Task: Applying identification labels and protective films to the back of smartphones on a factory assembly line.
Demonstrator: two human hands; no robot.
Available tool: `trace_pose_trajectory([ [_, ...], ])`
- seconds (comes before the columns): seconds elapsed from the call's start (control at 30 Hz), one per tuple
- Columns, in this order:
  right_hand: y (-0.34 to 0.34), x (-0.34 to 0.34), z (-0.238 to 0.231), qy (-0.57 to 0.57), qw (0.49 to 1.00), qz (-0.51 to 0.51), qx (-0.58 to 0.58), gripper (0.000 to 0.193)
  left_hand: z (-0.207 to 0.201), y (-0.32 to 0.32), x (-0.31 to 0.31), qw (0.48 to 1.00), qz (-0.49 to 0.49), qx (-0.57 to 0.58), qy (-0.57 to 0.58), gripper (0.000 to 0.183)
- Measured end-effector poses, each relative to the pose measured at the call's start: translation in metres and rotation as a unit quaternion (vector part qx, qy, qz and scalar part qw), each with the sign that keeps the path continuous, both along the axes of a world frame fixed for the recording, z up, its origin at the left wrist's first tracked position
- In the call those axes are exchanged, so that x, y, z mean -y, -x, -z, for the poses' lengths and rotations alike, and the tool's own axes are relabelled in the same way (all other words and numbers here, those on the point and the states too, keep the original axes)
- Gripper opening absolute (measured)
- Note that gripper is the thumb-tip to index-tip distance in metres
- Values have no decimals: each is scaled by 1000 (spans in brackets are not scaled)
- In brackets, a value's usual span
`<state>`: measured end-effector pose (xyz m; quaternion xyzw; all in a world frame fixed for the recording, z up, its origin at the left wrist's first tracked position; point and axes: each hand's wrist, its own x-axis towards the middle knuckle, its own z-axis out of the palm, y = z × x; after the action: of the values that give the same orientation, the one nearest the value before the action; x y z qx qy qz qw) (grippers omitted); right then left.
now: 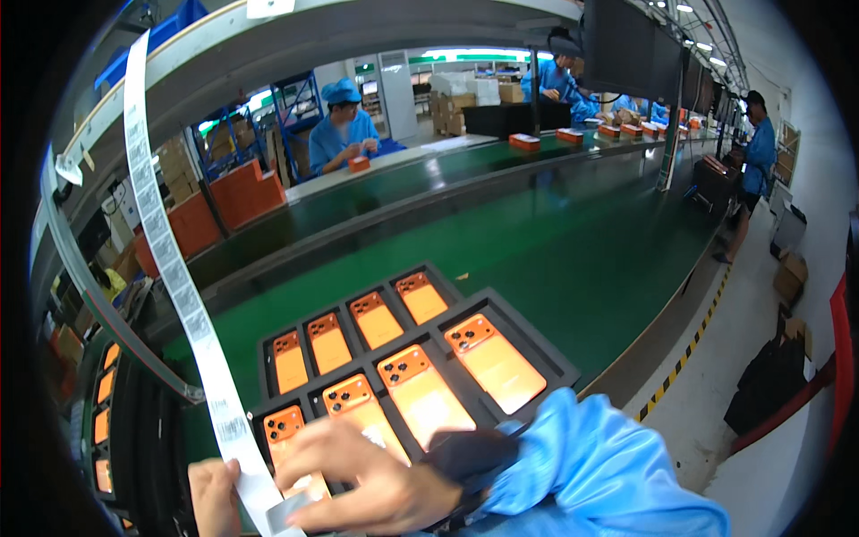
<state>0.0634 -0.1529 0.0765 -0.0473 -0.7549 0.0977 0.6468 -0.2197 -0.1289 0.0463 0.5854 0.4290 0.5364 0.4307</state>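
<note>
1. Pinching the edge of a long white strip of labels (183,295), the left hand (215,494) has its thumb and fingers together on the paper, near the strip's lowest visible part.
2. The right hand (376,483) comes across from the other side, its thumb against a small grey patch (283,514) on the strip. From where I stand, I can't tell whether its fingers are clamped on anything.
3. From the hands, the strip slants up and to the left, passing in front of a pale overhead beam (215,40).
4. Just beyond the right hand are two black trays (557,360), close together. Orange phones (428,398) lie in them, camera side up, four in each row. The hand partly hides the leftmost ones of the near row.
5. A dark band (470,461) circles the right wrist, with a loose blue sleeve (599,465) behind it.
6. Over on the left, more phones sit in a dark stack (152,456).
7. Under the trays runs a green belt (358,234). Across it, a person in a blue cap (327,143) handles a small orange box (359,165).
8. On the right, yellow-and-black tape (687,358) marks the floor.
</note>
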Motion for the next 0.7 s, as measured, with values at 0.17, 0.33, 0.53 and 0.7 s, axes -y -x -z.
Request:
trace_pose_trajectory([
  [0.17,-119,0,-9,81,968,201,123,29,-28,-56,-30,892,-167,-333,-258,70],
  [0.33,-194,16,-4,133,916,354,136,27,-57,-177,-18,861,79,-412,-289,56],
  [0.53,-224,14,10,135,902,372,173,18,-6,-294,-24,816,287,-404,-298,27],
  [0.7,-244,10,22,161,901,366,168,18,19,-320,-26,776,326,-477,-253,23],
])
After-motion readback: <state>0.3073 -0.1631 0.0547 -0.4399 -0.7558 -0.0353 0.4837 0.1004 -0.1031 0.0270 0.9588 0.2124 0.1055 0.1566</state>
